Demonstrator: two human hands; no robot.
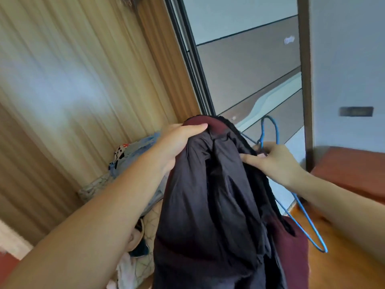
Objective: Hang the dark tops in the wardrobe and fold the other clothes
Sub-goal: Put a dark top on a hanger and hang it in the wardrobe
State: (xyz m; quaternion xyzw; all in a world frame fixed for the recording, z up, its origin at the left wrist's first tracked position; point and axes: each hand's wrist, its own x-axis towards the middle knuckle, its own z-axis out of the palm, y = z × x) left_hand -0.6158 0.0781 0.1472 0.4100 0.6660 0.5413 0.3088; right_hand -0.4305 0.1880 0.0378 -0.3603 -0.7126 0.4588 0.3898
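Head view, frame tilted and somewhat motion-blurred.

Dark jacket [216, 195]: held up in mid-air at frame centre, hanging down past the lower edge. Black lining faces the camera; maroon outer fabric shows at the top fold and at lower right.

Left hand [179, 142]: grasps the jacket at its top left, thumb laid across the maroon fold, fingers curled behind the cloth (fingertips hidden by fabric).

Right hand [275, 159]: grips the blue wire hanger [270, 130] at the neck just below the hook, while its thumb presses against the jacket's right upper edge. The hook rises above the hand; one hanger arm runs down below the wrist to a bend at lower right. The other arm goes behind the jacket; cannot tell whether it sits inside the garment.

Background: wardrobe sliding door [250, 76], grey-brown panels with dark frame, directly behind the jacket and hanger. Beige curtain [73, 80] fills the left. Woven basket [93, 188] heaped with mixed clothes [133, 151] stands below the left forearm. More pale cloth lies at lower left on a patterned surface. Wooden floor [337, 274] at lower right; a reddish-brown furniture piece [350, 167] at right edge.
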